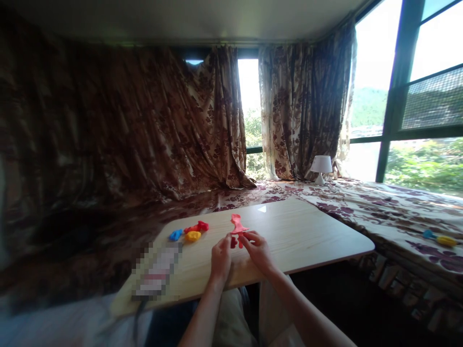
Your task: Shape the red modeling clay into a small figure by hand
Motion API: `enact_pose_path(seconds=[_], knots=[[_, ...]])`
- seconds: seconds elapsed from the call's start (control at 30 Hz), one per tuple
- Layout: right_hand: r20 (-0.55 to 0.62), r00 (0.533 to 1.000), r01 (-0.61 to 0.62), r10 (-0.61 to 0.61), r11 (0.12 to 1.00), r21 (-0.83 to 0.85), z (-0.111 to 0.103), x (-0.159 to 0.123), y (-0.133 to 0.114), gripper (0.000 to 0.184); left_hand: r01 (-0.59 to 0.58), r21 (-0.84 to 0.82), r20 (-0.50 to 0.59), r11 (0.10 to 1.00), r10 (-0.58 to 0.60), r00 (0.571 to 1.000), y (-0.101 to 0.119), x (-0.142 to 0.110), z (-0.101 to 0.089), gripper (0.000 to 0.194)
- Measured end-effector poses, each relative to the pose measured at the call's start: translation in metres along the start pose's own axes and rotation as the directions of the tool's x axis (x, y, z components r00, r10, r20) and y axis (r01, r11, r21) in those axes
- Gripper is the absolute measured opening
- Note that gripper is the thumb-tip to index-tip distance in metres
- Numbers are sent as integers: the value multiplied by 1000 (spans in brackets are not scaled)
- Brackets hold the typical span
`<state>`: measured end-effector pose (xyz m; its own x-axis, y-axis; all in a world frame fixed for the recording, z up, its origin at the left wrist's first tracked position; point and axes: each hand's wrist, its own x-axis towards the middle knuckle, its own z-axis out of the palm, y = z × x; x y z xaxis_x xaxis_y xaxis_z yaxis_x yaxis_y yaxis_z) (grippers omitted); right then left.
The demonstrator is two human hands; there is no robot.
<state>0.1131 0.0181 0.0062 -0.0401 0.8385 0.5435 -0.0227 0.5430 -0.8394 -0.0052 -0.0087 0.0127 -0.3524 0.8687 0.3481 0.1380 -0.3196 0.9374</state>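
Note:
A soft, bright red piece (237, 222) stands up from between my hands over the table's near half. It has a rounded top, a narrower middle and a flared lower part, and may be a limp balloon or a thin sheet; I cannot tell which. My left hand (221, 254) pinches its lower left edge. On the other side, the fingers of my right hand (257, 248) are closed on its lower right edge. Darker red parts hang below, partly hidden by my fingers. To the left lie a blue lump (176, 235), a yellow lump (193, 236) and red lumps (197, 227).
The light wooden table (307, 231) spans my lap. A blurred-out flat object (157, 272) lies at its left end, with a dark cord. A white lamp (321, 166) stands by the window. Blue and yellow pieces (445, 240) rest on the flowered cover at right.

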Motion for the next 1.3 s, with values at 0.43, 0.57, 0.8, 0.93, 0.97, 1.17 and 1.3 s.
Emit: enact_pose_path(seconds=[0.43, 0.57, 0.8, 0.93, 0.97, 1.17, 1.3], knots=[[154, 973, 216, -173, 917, -336, 5, -4, 9, 18, -41, -159, -23, 986, 38, 999, -9, 3, -1, 34], [182, 979, 150, -97, 940, -307, 6, -3, 14, 20, 19, -224, -80, 974, -38, 996, -14, 4, -4, 37], [123, 992, 9, 12, 987, -162, 6, -2, 12, 12, 23, -224, -183, 974, -65, 981, -23, 10, -5, 38], [126, 991, -36, 45, 997, -73, 5, -1, 11, 15, 27, -196, -169, 980, -61, 984, -25, 11, -5, 36], [119, 992, -43, 49, 998, -50, 4, 0, 11, 17, 27, -188, -164, 982, -59, 985, -25, 11, -5, 36], [134, 989, -81, 68, 992, 96, 3, 1, 11, 21, 12, -180, -117, 984, -34, 993, -20, 8, -3, 38], [123, 990, -87, 73, 990, 113, 3, 1, 14, 23, 17, -171, -49, 985, -26, 998, -12, 4, -2, 40]])
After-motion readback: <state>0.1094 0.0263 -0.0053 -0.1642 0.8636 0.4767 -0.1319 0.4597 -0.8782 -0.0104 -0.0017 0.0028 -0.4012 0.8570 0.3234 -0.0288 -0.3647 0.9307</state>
